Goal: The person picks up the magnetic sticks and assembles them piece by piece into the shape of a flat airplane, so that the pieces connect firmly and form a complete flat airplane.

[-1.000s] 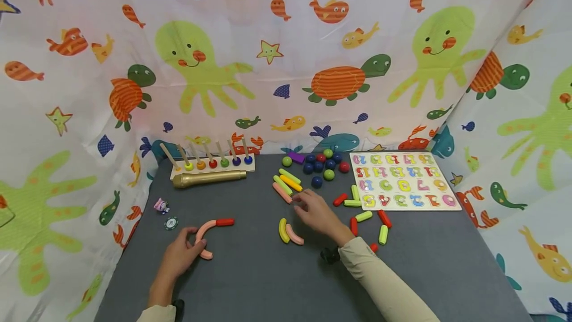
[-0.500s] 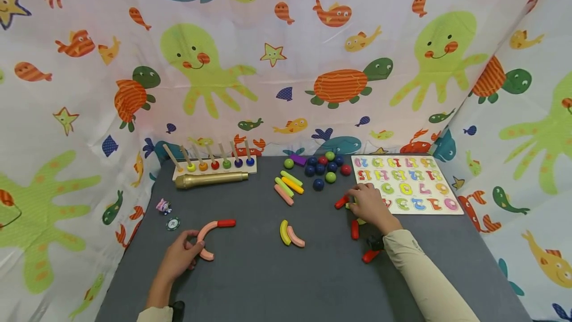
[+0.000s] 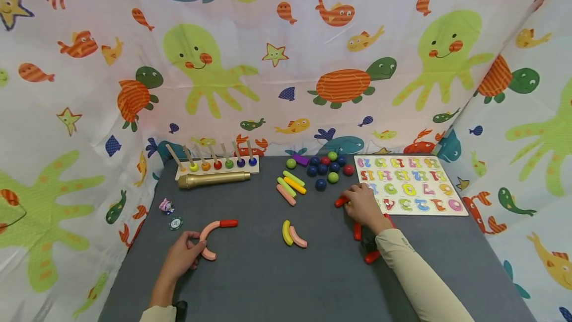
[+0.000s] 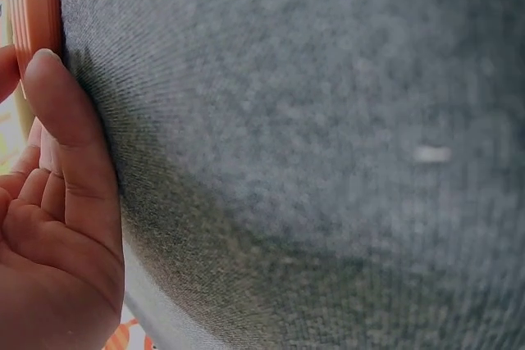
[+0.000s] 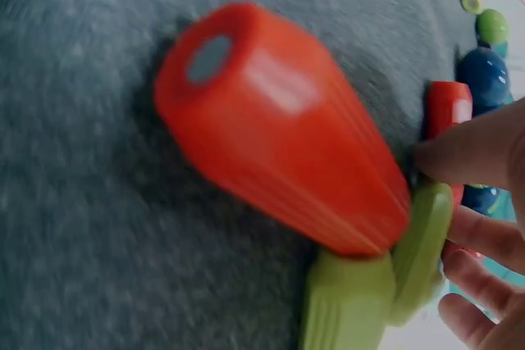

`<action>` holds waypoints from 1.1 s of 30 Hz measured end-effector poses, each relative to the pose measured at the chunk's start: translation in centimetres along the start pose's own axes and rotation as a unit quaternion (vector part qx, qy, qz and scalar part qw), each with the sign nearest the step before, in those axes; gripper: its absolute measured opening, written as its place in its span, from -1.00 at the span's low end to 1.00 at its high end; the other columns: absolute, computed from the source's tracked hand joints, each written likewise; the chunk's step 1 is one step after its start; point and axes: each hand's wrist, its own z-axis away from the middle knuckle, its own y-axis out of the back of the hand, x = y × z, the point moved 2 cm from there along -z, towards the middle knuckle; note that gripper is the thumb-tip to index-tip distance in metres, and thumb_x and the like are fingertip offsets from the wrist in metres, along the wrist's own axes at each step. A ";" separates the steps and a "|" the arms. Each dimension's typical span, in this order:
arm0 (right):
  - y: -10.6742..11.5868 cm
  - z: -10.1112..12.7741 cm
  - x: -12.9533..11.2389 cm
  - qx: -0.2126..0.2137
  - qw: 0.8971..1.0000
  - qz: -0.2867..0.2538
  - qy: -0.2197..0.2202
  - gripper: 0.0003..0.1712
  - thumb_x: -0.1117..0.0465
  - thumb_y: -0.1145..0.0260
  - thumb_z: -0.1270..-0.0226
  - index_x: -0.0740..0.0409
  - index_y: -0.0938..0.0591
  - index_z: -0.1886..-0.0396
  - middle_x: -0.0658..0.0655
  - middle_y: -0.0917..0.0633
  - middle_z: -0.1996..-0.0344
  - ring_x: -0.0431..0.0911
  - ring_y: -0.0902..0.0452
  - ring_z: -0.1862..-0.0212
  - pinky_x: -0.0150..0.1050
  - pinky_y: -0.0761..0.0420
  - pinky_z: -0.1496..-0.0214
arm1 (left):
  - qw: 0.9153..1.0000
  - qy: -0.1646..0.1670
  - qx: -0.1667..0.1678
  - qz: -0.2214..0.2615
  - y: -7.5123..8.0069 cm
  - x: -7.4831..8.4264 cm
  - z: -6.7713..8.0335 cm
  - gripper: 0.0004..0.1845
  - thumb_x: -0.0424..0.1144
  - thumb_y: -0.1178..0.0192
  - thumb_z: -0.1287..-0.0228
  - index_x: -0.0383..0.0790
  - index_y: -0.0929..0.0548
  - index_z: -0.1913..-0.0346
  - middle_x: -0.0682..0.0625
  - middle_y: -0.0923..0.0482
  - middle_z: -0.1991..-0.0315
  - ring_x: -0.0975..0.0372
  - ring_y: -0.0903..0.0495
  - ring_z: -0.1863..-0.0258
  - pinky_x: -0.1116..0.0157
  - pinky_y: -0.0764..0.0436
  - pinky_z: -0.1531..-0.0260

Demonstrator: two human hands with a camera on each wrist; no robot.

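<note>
In the head view my left hand (image 3: 178, 256) pinches a peach curved building stick (image 3: 205, 239), part of an arc lying on the table. A red straight stick (image 3: 229, 223) joins the arc's upper end. The left wrist view shows my thumb against the ridged peach stick (image 4: 39, 6). My right hand (image 3: 365, 206) is over the loose sticks by the number board; its thumb and index finger pinch a green stick (image 5: 422, 252). Close to it lie a larger-looking red stick (image 5: 283, 129) with a grey end disc and another green stick (image 5: 349, 301). The hand hides some sticks from above.
A yellow curved stick (image 3: 286, 233) and a peach one (image 3: 298, 237) lie mid-table. Behind are straight sticks (image 3: 292, 185), several balls (image 3: 321, 184), a number board (image 3: 415, 192), a gold microphone-shaped object (image 3: 214, 180) and a peg board (image 3: 225, 164). A figurine (image 3: 167, 206) and chip (image 3: 176, 223) lie left.
My right hand has moved right, from beside the peach, green and yellow straight sticks to the red and green ones near the number board. My left hand stays on the arc.
</note>
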 end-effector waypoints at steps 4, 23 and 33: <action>-0.1 -0.2 -0.3 0.021 0.999 0.001 0.030 -0.79 0.43 -0.52 -0.16 0.23 -0.79 0.18 0.28 -0.73 0.20 0.31 -0.52 0.08 0.28 -0.51 -0.03 | 1.000 0.005 -0.001 -0.001 -0.1 0.1 0.0 -0.46 -0.10 -0.25 -0.57 -0.41 -0.41 -0.35 -0.11 -0.52 0.40 0.14 -0.57 0.57 0.18 -0.59 0.51; -0.3 -3.0 -8.1 -0.091 0.987 -0.132 0.031 -0.79 0.30 -0.55 -0.38 0.22 -0.77 0.04 0.03 -0.67 0.28 -0.04 -0.50 0.22 -0.02 -0.60 0.05 | 1.000 0.014 -0.001 0.001 0.2 0.5 0.1 -0.48 -0.11 -0.25 -0.59 -0.40 -0.41 -0.34 -0.11 -0.48 0.39 0.13 -0.56 0.56 0.18 -0.58 0.51; -1.9 -3.6 -13.8 -0.098 0.973 -0.190 0.080 -0.83 0.29 -0.55 -0.39 0.14 -0.80 0.07 -0.01 -0.72 0.21 -0.07 -0.53 0.12 -0.07 -0.62 -0.03 | 1.000 0.029 -0.003 -0.002 0.1 -0.1 0.0 -0.47 -0.09 -0.24 -0.60 -0.38 -0.40 -0.36 -0.12 -0.50 0.36 0.12 -0.57 0.53 0.19 -0.58 0.49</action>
